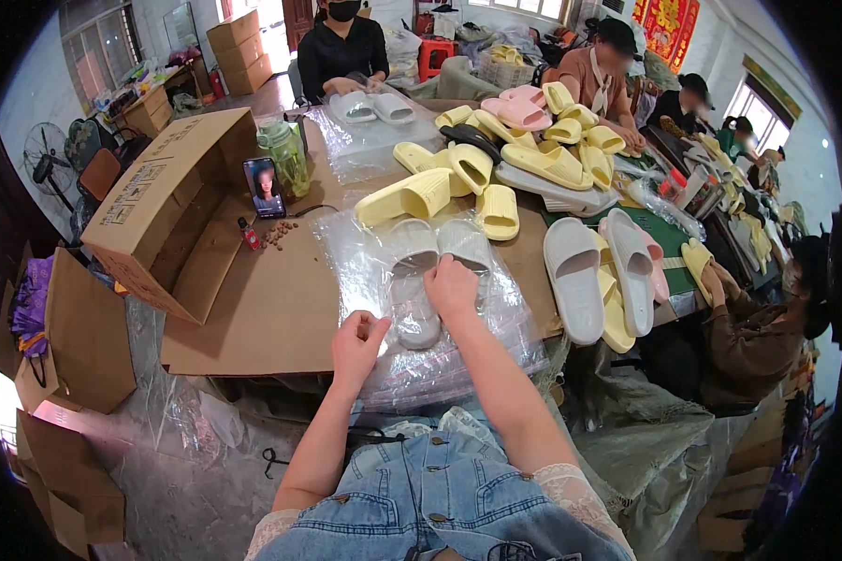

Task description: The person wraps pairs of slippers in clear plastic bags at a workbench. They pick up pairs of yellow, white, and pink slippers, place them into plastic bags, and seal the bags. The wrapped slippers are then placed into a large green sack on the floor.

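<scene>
Slippers [415, 323] of one grey pair lie side by side at the front of the table in the head view, toes pointing away from the person. Clear film [515, 327] extends around the pair; whether it encloses both slippers cannot be told.

Right hand [453, 292] is positioned over the right slipper, just below its strap, with fingers curled. Left hand [355, 353] is positioned over the near left part of the film, beside the left heel, thumb and forefinger close together. The two hands are apart from each other; whether either grips film or slipper cannot be told.

Cardboard covers the table [267, 318] at left. An open carton [150, 210] lies on it, with a phone [265, 190], a green jar [288, 161], a small red bottle [249, 235] and brown nuts [277, 237] beside the opening. Yellow slippers [547, 164] are piled beyond the pair. A second grey pair [573, 285] rests to the right. Across the table, a co-worker [341, 47] handles another grey pair [374, 107].
</scene>
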